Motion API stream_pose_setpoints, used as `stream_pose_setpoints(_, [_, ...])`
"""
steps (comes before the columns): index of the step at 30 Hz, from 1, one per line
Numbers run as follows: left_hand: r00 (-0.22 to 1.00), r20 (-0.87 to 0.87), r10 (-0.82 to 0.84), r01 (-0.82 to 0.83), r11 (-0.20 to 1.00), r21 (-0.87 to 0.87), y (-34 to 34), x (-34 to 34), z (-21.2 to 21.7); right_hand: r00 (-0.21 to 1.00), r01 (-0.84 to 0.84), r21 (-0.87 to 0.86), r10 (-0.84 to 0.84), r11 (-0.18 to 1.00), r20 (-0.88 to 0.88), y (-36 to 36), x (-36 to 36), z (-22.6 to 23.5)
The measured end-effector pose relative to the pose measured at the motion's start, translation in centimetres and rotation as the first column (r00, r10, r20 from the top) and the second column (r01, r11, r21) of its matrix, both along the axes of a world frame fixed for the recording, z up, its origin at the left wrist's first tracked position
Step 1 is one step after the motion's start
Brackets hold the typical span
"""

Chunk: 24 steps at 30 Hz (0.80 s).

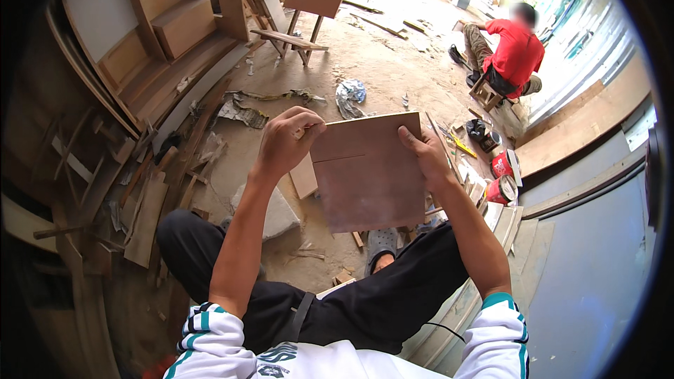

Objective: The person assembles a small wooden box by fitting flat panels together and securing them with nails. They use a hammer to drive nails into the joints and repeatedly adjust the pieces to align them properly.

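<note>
I hold a flat brown plywood board (371, 189) upright over my lap, a short dark slit running in from its left edge. My right hand (430, 158) grips the board's upper right side, thumb on the near face and the other fingers hidden behind. At the upper left corner, my left hand (289, 140) is closed with its fingers curled together. Whatever those fingers pinch, if anything, is too small to make out.
Wood scraps (147, 217) pile up at the left beside a wooden cabinet frame (158, 42). A small wooden chair (298, 24) stands ahead. Red cans (501, 189) and a yellow tool (465, 147) lie to the right. A person in red (516, 56) sits farther off.
</note>
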<state>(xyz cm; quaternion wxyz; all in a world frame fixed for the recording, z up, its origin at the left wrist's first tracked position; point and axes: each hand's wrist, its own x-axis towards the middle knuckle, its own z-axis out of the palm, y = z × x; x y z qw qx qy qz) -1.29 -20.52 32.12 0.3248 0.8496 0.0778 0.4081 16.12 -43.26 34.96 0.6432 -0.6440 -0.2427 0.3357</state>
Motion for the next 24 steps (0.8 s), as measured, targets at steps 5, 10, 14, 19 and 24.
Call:
stream_pose_setpoints(5, [0.999, 0.029, 0.041, -0.045, 0.989, 0.137, -0.9, 0.9, -0.4, 1.000, 0.002, 0.019, -0.003, 1.000, 0.017, -1.1, 0.3, -0.2])
stream_pose_setpoints(10, [0.989, 0.021, 0.146, -0.147, 0.988, 0.040, -1.9, 1.9, -1.2, 1.000, 0.028, 0.029, -0.029, 0.999, 0.012, -1.5, 0.2, -0.1])
stream_pose_setpoints(14, [0.961, -0.018, 0.276, -0.276, 0.952, -0.129, -1.2, 2.7, -2.2, 0.962, 0.020, -0.058, -0.003, 0.998, 0.272, -1.4, -0.5, -0.5])
stream_pose_setpoints(19, [0.994, 0.097, -0.059, 0.047, 0.992, 0.117, -5.9, 4.9, 0.6, 0.782, 0.112, -0.139, -0.001, 0.984, 0.623, -0.2, -1.5, -2.1])
stream_pose_setpoints(24, [0.981, 0.104, -0.162, 0.144, 0.976, 0.165, -8.1, 5.9, 1.1, 0.688, 0.146, -0.204, 0.048, 0.968, 0.724, -0.1, -2.4, -1.9])
